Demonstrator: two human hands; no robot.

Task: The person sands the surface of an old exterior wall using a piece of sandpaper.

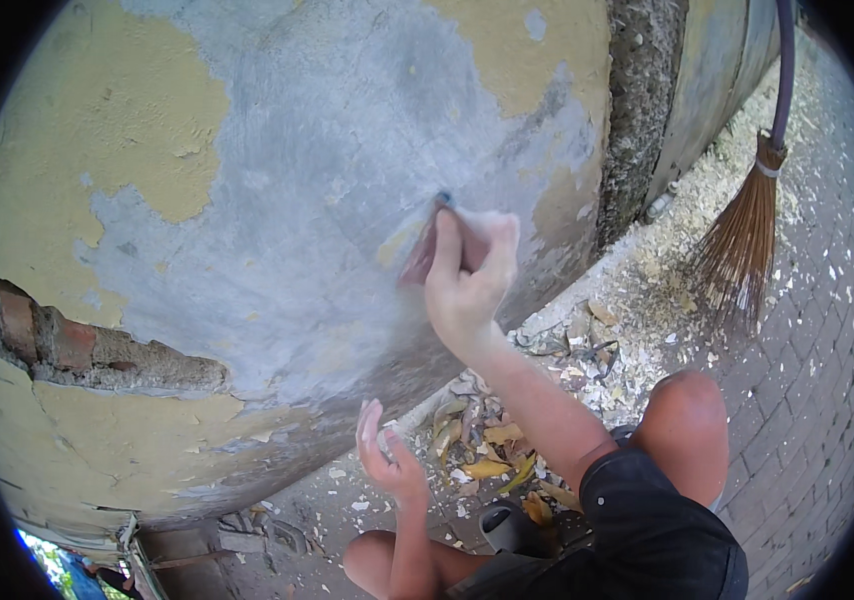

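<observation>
In front of me stands a wall (287,200) with flaking yellow paint and wide bare grey patches. My right hand (467,285) is closed on a reddish-brown folded sheet that looks like sandpaper (416,262), pressed against the grey patch. Fingers and sheet are slightly blurred, and pale dust coats the fingertips. Just above the sheet is a small dark bluish spot (444,199) on the wall. Lower down, my left hand (388,462) hangs in the air near the wall's foot, palm up, fingers loosely bent and apart, holding nothing.
A stick broom (747,220) with a purplish handle is at the right. Paint flakes and dry leaves (492,450) litter the ground by the wall's foot. Brick paving (807,400) spreads to the right. A broken gap (77,345) in the wall exposes bricks at the left.
</observation>
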